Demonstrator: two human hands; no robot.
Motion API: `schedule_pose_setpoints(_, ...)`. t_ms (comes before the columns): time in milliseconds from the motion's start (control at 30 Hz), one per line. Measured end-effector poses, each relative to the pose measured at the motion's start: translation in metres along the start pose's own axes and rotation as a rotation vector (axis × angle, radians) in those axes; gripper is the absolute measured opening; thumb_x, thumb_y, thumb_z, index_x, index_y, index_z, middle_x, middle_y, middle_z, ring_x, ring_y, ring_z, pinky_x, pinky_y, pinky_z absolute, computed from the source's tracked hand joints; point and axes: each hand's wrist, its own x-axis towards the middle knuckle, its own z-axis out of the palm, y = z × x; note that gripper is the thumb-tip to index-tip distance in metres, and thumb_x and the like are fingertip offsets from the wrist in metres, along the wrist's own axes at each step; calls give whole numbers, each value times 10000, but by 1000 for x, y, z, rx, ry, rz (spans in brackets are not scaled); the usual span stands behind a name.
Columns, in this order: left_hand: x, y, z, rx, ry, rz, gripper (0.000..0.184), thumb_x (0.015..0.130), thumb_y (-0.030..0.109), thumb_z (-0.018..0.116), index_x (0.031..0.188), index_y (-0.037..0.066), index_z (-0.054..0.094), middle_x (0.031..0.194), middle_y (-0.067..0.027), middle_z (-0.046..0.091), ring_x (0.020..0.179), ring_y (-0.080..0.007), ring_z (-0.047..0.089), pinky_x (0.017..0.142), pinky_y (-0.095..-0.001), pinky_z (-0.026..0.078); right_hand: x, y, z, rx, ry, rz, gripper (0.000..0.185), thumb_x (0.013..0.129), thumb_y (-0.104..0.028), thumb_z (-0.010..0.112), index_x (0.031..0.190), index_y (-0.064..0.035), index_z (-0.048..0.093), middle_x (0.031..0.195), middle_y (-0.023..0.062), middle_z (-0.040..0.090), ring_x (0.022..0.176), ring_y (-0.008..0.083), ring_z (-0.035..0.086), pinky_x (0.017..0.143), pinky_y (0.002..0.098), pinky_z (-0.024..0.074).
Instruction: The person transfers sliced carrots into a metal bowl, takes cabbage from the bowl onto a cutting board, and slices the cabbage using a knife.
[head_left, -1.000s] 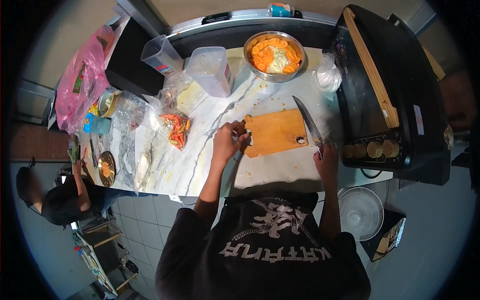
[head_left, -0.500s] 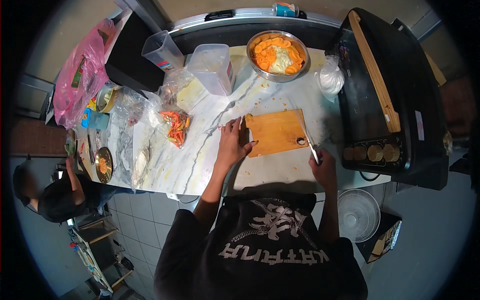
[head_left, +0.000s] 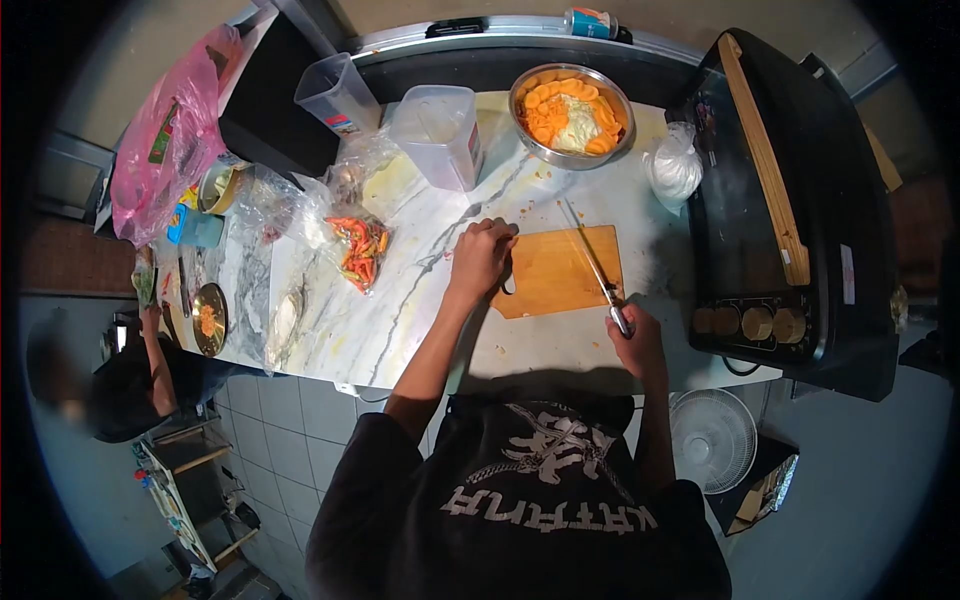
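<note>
My right hand is closed round the handle of a knife. Its long blade points away from me and slants across the right part of a wooden cutting board. At the board's upper left corner is my left hand, fingers curled together; whatever they may pinch is hidden. The board's face shows bare wood. Beyond it, small orange bits lie on the marble-patterned table. A steel bowl farther back holds sliced carrots and pale shredded vegetable.
A black oven stands on the right, beside a tied bag of white stuff. To the left are a bag of chillies, two clear plastic containers and a pink bag. Another person works at the far left.
My left hand has gone from spread fingers beside the board to curled fingers at its upper left corner. The knife has tilted, its blade now lying farther left over the board.
</note>
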Motion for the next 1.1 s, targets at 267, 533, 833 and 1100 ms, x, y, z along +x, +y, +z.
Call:
schedule_pose_setpoints(267,9,-12,-7,-36,-49,1,157,783,-64,637,918,-1,686,845,-187,654,822,-391,626,733,-447,489,-3,12,-3,161,-8,205,205,853,-184,704,783,-23,598,610,79,557,575,149,530,563,342,427)
schedule_pose_setpoints(533,23,0,-31,-236,19,-131,180,880,9,667,1053,-32,697,945,-216,713,787,-261,727,736,-344,549,-5,12,-2,229,-18,170,206,857,-159,699,770,-10,586,602,76,552,556,141,511,539,326,410)
schedule_pose_setpoints(833,6,-6,-33,-51,-46,-63,210,842,89,738,1023,-12,704,963,-178,717,813,-314,707,676,-380,548,-3,-7,25,178,-176,-4,325,889,-191,710,713,-5,510,582,154,481,500,226,492,511,361,383)
schedule_pose_setpoints(1100,-26,16,-39,-169,-39,-264,256,818,62,758,1061,10,699,879,-128,674,728,-234,681,627,-332,545,-3,10,55,-7,-80,-51,308,890,-276,708,785,-15,582,652,180,588,605,410,563,590,471,431)
